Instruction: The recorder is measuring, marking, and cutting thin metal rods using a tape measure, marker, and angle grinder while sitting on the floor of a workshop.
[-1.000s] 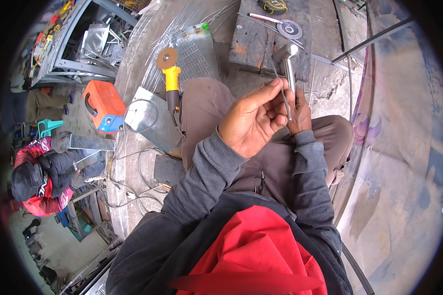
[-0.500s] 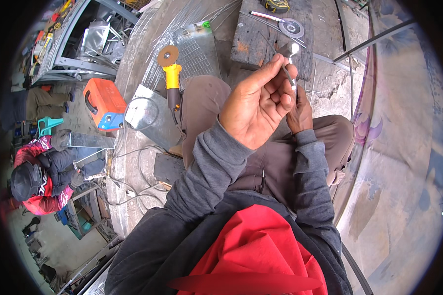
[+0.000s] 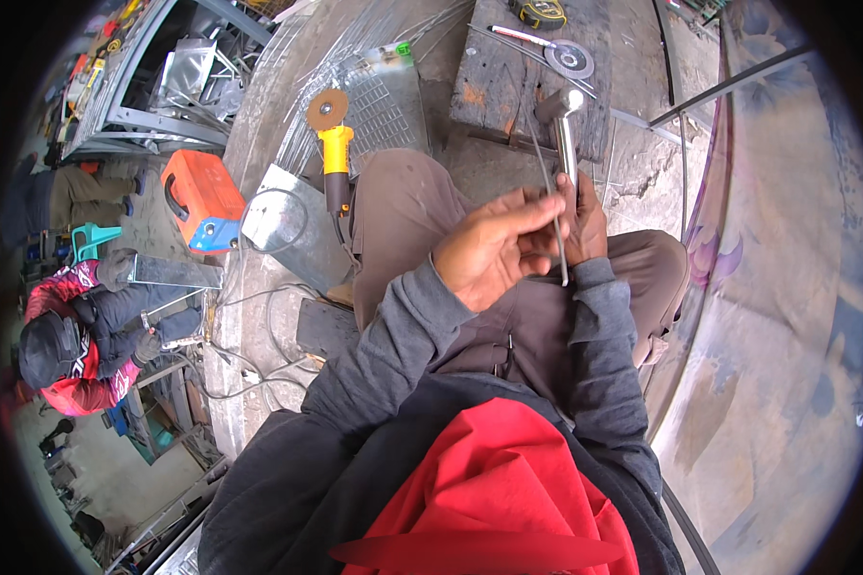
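Note:
My left hand [image 3: 494, 251] pinches a thin metal rod [image 3: 563, 251] between thumb and fingers. The rod stands nearly lengthwise, its lower end over my lap and its upper part leaning toward the wooden block. Just to the right, my right hand [image 3: 591, 225] is wrapped round the shiny metal handle [image 3: 567, 144] of a hammer. The hammer's head [image 3: 552, 105] points away from me, over the near part of the dark wooden block [image 3: 489, 72]. Both hands are close together above my thighs, and the left fingers partly cover the grip.
On the block lie a cutting disc [image 3: 570, 59], a marker [image 3: 520, 35] and a tape measure [image 3: 539, 11]. A yellow angle grinder [image 3: 336, 153] rests left of my knee, near sheet metal [image 3: 292, 225] and cables. An orange machine [image 3: 206, 196] stands farther left, near a seated co-worker [image 3: 77, 335].
My left hand has come down toward my lap with the rod, uncovering the hammer's handle. The hammer and my right hand have barely moved.

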The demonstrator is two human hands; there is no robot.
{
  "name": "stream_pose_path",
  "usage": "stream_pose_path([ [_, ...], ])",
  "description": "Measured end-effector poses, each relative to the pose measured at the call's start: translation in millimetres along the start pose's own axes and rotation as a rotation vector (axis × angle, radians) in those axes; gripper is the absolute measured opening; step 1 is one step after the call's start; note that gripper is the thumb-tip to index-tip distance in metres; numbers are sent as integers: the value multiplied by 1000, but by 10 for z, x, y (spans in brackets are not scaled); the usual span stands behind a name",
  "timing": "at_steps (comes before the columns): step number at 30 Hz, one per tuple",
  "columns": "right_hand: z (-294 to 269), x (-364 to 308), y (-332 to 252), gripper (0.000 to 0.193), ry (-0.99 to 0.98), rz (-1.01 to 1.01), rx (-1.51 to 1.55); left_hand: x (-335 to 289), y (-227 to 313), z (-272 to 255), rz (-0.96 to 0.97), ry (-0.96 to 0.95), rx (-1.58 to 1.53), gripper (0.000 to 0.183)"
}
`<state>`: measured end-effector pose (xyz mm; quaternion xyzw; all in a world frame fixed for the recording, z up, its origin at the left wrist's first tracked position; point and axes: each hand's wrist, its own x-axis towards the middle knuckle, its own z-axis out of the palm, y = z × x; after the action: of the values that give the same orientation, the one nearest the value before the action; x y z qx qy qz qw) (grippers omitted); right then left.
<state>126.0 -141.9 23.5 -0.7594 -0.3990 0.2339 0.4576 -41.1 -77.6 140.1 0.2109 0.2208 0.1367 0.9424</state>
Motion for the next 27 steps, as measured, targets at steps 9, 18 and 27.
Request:
stream_pose_path([
  [9,-18,-17,-156,43,-2,104,-13,276,-159,-525,-5,103,386,17],
  [18,-9,-44,-387,45,-91,370,168,688,-323,-998,-7,324,540,23],
  [27,10,74,-342,45,-25,190,97,743,-443,-1066,-52,320,628,24],
])
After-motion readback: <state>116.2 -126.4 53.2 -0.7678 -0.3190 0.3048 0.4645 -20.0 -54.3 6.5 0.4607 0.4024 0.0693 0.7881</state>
